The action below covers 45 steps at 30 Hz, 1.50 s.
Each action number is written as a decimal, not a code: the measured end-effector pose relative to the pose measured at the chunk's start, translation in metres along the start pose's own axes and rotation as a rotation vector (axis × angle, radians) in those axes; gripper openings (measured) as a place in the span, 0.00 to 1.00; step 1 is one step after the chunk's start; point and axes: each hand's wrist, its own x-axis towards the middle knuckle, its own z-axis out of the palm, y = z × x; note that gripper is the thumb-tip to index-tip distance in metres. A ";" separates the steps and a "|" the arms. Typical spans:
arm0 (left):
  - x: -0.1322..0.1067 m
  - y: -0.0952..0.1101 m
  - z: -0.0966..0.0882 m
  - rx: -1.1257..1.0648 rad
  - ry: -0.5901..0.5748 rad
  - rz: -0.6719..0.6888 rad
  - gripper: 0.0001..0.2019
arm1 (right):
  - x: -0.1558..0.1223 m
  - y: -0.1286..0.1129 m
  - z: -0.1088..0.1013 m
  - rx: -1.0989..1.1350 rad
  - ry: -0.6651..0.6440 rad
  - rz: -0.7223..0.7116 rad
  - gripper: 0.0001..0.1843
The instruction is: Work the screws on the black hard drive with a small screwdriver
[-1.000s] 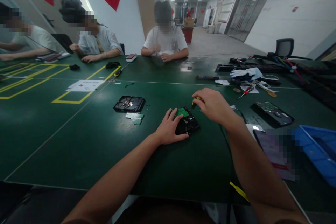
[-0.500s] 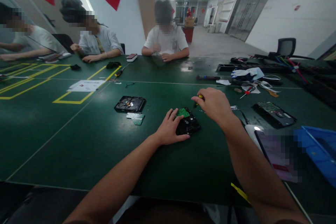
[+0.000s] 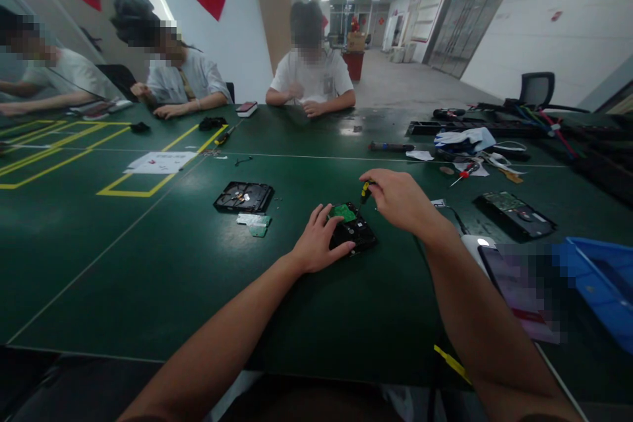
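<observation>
A black hard drive with a green circuit board on its upper face lies on the dark green table. My left hand rests on its left side, fingers spread, the thumb along the near edge. In my right hand is a small yellow and black screwdriver, pinched by its handle and held upright. Its tip points down at the drive's far right part; whether it sits in a screw is too small to tell. To the left are another hard drive and a loose circuit board.
At right lie a third hard drive, a phone-like device and a blue bin. Farther back are gloves, a red-tipped screwdriver and a dark tool. Several people sit across the table.
My right fingers have shifted round the screwdriver, showing more of its yellow handle, and the hand has moved slightly left. My left hand stays on the hard drive.
</observation>
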 end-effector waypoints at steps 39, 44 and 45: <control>0.000 0.001 -0.002 0.023 0.008 0.058 0.38 | 0.002 -0.002 0.007 -0.141 0.062 0.079 0.14; 0.001 -0.002 0.000 0.025 0.010 0.055 0.38 | 0.002 0.001 0.005 -0.074 0.066 0.066 0.10; 0.001 -0.002 0.000 0.022 0.009 0.056 0.38 | 0.002 0.001 0.004 -0.064 0.050 0.058 0.10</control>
